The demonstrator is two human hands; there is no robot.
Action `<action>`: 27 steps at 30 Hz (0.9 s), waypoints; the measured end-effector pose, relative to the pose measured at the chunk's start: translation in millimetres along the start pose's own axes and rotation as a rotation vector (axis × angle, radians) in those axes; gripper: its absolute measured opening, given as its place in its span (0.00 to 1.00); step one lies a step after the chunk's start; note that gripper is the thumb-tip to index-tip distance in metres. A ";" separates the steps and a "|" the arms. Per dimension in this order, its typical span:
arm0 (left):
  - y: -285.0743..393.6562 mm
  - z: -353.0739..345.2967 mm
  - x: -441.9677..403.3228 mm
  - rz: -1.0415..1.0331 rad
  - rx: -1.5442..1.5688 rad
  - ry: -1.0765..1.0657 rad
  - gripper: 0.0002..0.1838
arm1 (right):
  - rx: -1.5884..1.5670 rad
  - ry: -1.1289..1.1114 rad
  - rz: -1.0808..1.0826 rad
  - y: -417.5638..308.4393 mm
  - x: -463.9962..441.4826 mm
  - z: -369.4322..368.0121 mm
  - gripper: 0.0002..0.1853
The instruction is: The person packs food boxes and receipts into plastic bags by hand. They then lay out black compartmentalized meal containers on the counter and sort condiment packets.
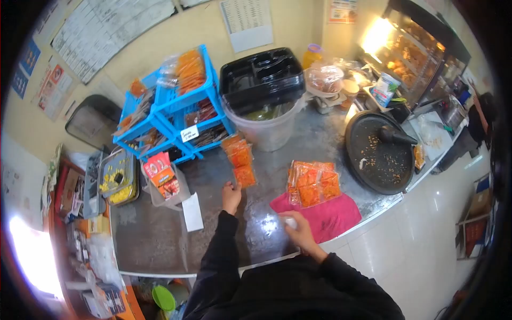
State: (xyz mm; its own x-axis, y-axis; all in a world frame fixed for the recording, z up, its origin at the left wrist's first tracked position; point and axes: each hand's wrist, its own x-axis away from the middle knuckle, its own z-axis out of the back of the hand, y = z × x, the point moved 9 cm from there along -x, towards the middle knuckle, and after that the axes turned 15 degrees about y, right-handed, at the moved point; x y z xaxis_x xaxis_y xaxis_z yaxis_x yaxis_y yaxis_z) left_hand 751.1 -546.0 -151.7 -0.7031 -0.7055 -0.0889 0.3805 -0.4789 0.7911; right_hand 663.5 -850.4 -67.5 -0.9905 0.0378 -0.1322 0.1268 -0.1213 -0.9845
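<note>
At the near end of a strip of orange sachets [238, 154], my left hand [231, 198] has its fingers closed on the lowest sachet's corner. My right hand [300, 232] is curled around a small whitish thing [290, 222], too small to name, close to the table's front edge. Beside it a pink cloth [333, 216] lies on the metal table [154, 242]. Several flat orange sachets [314, 183] are piled partly on that cloth, apart from both hands.
Blue crates [184, 98] with packets, a white bucket [269, 130] under black trays [261, 72], and a tub with red packets [168, 184] stand behind. A round black tray [373, 165] is at right, a lit display case [408, 50] beyond.
</note>
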 end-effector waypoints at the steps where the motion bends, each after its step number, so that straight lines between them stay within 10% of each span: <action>1: -11.7 -16.9 -9.0 0.045 0.013 0.037 0.26 | -0.032 0.062 -0.057 -2.2 -6.1 18.7 0.21; 10: -3.7 -62.1 2.1 0.940 0.942 -0.388 0.04 | -0.020 0.537 -0.164 19.8 -10.1 156.0 0.18; 15: 30.0 -56.3 -20.1 1.252 1.248 -0.060 0.18 | -0.010 0.723 -0.145 3.1 -14.7 207.1 0.18; 19: 38.7 -51.1 -32.6 0.991 1.173 -0.014 0.29 | -0.016 0.762 -0.235 9.4 -20.6 235.2 0.19; 27: 43.6 -51.3 -23.2 0.416 0.707 -0.089 0.14 | -0.087 0.704 -0.167 -7.0 -62.3 242.7 0.20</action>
State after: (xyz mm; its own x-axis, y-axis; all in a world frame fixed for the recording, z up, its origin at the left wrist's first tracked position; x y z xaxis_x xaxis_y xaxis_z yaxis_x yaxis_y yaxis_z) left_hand 814.9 -577.3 -146.2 -0.6444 -0.6945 0.3201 0.1728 0.2755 0.9456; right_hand 711.4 -1092.7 -24.3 -0.7317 0.6816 0.0066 0.0093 0.0198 -0.9998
